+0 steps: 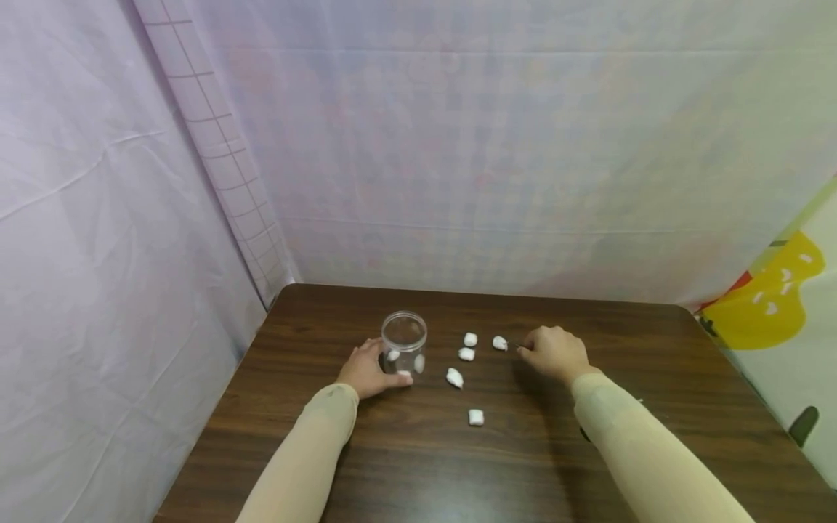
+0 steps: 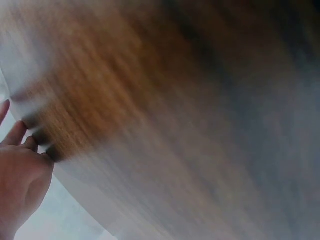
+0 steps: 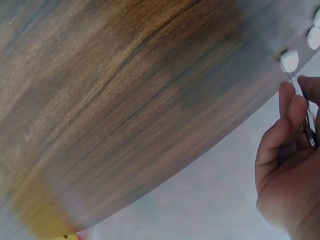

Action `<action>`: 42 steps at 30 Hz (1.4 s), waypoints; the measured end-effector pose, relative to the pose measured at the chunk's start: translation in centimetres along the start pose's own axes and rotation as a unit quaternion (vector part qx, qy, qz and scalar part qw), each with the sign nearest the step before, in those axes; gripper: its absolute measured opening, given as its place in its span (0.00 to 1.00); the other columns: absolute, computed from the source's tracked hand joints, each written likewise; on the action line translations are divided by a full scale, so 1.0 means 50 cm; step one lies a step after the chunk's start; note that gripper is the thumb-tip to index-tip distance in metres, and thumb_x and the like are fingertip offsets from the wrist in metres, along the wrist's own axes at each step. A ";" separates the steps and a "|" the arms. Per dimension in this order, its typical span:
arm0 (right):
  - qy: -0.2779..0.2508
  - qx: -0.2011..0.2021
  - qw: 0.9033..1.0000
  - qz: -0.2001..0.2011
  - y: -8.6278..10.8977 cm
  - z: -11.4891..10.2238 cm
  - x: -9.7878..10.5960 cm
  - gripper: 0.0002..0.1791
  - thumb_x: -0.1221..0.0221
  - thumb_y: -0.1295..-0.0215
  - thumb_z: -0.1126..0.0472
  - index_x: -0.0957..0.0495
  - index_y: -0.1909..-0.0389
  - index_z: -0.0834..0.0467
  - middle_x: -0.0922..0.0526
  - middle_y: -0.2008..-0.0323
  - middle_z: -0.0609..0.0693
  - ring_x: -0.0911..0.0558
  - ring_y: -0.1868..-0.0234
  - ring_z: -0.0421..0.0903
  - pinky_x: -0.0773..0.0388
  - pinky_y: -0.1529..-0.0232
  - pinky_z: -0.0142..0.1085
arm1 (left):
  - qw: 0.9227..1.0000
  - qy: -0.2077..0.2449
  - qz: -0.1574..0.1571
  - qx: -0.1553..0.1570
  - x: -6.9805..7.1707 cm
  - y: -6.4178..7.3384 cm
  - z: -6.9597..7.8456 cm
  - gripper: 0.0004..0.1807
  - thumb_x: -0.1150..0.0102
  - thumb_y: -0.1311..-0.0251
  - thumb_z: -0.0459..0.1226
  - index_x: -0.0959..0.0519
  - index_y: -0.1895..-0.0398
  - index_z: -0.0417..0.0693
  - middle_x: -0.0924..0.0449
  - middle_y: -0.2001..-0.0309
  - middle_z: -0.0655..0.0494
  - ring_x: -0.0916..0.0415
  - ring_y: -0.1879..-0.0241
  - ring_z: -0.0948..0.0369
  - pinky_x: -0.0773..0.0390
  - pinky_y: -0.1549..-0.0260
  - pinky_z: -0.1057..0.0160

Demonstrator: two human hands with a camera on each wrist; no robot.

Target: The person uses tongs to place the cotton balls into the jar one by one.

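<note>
My right grip (image 1: 554,352) pinches tweezers (image 3: 311,132), apparently seizing the white piece (image 1: 500,343) just left of it; lifting likely calls for steady pressure while my left grip (image 1: 368,370) clasps the jar (image 1: 404,347).

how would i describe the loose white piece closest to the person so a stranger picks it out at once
On the dark brown table, find the clear jar held by the left hand. Look right of it and toward the person for a small, squarish white piece. It lies on its own, nearer the person than the other four loose white pieces.
</note>
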State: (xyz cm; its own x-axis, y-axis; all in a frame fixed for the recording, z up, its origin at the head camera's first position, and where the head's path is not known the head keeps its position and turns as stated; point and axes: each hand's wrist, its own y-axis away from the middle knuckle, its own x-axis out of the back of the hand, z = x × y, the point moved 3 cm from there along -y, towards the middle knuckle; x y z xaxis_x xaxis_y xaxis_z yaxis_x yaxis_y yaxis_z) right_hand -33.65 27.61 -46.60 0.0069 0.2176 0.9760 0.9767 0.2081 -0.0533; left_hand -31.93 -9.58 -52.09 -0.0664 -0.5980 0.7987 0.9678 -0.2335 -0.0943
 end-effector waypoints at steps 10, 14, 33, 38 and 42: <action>0.007 0.009 1.000 0.011 -0.001 0.000 0.005 0.09 0.37 0.37 0.50 0.12 0.66 0.51 0.17 0.73 0.45 0.22 0.76 0.46 0.25 0.80 0.47 | 1.000 -0.004 0.002 -0.004 -0.001 -0.001 -0.001 0.52 0.26 0.58 0.64 0.29 0.31 0.48 0.32 0.31 0.46 0.42 0.29 0.46 0.52 0.28 0.42; 0.005 0.009 1.000 0.005 -0.001 -0.002 0.006 0.11 0.37 0.37 0.50 0.12 0.64 0.51 0.15 0.70 0.46 0.21 0.74 0.46 0.24 0.79 0.47 | 1.000 -0.009 0.001 -0.003 -0.002 -0.002 -0.003 0.52 0.26 0.57 0.64 0.29 0.31 0.48 0.32 0.31 0.47 0.42 0.28 0.46 0.52 0.28 0.42; -0.014 -0.008 1.000 0.006 -0.006 -0.002 -0.005 0.11 0.38 0.36 0.47 0.12 0.69 0.49 0.18 0.76 0.44 0.23 0.77 0.47 0.27 0.81 0.47 | 1.000 -0.009 -0.003 -0.003 -0.003 -0.003 -0.003 0.52 0.26 0.57 0.64 0.30 0.30 0.49 0.32 0.30 0.48 0.42 0.28 0.47 0.52 0.28 0.42; -0.015 -0.006 1.000 0.002 -0.006 -0.003 -0.008 0.11 0.38 0.36 0.48 0.12 0.67 0.50 0.17 0.74 0.45 0.22 0.76 0.46 0.26 0.80 0.47 | 1.000 -0.010 0.001 -0.006 -0.004 -0.004 -0.003 0.52 0.26 0.57 0.63 0.29 0.30 0.49 0.32 0.31 0.47 0.41 0.29 0.47 0.51 0.28 0.41; -0.009 0.000 1.000 0.004 -0.008 -0.004 -0.008 0.11 0.37 0.37 0.49 0.12 0.64 0.51 0.15 0.71 0.47 0.20 0.74 0.47 0.24 0.79 0.48 | 1.000 -0.010 -0.001 -0.002 -0.003 -0.003 -0.004 0.52 0.26 0.57 0.64 0.30 0.30 0.49 0.32 0.30 0.48 0.41 0.29 0.48 0.52 0.28 0.43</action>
State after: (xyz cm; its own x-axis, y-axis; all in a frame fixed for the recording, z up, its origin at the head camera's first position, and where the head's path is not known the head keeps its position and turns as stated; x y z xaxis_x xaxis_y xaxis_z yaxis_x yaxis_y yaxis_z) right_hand -33.99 27.27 -46.93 0.0112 0.2364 0.9716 0.9767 0.2058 -0.0613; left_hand -32.13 -9.61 -52.33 -0.0634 -0.5828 0.8101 0.9666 -0.2378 -0.0954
